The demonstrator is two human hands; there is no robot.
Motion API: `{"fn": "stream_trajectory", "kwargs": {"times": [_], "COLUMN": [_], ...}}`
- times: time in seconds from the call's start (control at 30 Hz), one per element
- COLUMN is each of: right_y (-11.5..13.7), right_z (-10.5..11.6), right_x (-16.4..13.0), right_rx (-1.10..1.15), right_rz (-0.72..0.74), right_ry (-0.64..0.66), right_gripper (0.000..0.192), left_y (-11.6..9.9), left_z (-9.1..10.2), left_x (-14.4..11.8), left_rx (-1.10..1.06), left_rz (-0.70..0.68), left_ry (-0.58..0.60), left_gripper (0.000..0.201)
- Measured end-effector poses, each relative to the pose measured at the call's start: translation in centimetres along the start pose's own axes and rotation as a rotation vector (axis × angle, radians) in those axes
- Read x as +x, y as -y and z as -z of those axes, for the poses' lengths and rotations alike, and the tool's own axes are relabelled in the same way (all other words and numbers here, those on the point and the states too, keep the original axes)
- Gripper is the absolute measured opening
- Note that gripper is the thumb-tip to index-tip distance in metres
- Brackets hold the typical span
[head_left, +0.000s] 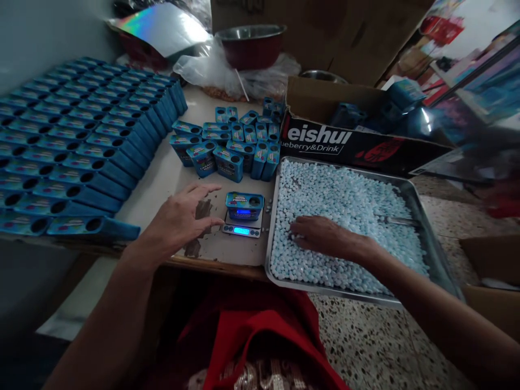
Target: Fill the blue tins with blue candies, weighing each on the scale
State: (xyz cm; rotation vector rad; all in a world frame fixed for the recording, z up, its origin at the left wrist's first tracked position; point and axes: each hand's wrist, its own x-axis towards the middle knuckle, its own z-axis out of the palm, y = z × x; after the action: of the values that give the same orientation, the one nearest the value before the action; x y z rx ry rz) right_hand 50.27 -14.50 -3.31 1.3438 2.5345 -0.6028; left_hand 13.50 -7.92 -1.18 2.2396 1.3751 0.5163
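A small blue box point(244, 205) with a round hole in its top stands on a digital pocket scale point(242, 230) with a lit blue display. My left hand point(179, 216) is to the left of the scale, thumb and fingers spread, holding nothing and apart from the box. My right hand point(319, 234) is down in a metal tray point(273, 271) of small pale blue and white candies point(333, 195). Its fingers are curled together among the candies, with the fingertips partly hidden. A metal scoop handle point(398, 221) sticks out of the candies.
Rows of similar blue boxes point(81, 141) fill the table's left side. Several more boxes point(229, 162) stand loosely behind the scale. A black printed carton point(345, 143) behind the tray holds blue items. A red metal bowl point(251, 49) rests at the back. The tray overhangs the speckled floor.
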Motion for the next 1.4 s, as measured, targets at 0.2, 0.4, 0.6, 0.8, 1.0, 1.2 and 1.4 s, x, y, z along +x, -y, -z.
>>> {"fn": "stream_trajectory", "kwargs": {"times": [0.2,0.4,0.6,0.8,1.0,1.2,1.4], "right_y": [-1.7,0.9,4.8,5.7,5.9,0.6,-2.5], "right_z": [2.6,6.6,10.2,9.7,9.6,7.6,2.4], "right_x": [0.3,3.3,6.8,8.0,7.9,4.2,-0.1], "right_rx": [0.332,0.527,0.34,0.269,0.495,1.292,1.4], "right_rz": [-0.038,-0.068,0.12,0.164,0.043,-0.352,-0.517], "right_ry": [-0.072,-0.274,-0.364,-0.327,-0.494,-0.704,-0.58], "right_gripper": [0.017,0.012,0.013,0.025,0.021,0.022,0.036], "left_y": [-0.4,1.8,4.9,5.3,5.1,3.3,-0.2], "left_z": [0.6,1.1,0.3,0.3,0.6,1.0,-0.1], "left_x": [0.2,0.3,-0.2,-0.7,-0.8,-1.0,1.1], "left_rx": [0.032,0.014,-0.035,-0.055,-0.068,-0.073,-0.114], "left_rz": [0.033,0.011,-0.007,0.028,0.003,-0.062,-0.195], "left_ry": [-0.002,-0.032,-0.008,0.002,-0.034,-0.185,-0.241], "left_gripper": [0.063,0.057,0.062,0.061,0.062,0.043,0.031]}}
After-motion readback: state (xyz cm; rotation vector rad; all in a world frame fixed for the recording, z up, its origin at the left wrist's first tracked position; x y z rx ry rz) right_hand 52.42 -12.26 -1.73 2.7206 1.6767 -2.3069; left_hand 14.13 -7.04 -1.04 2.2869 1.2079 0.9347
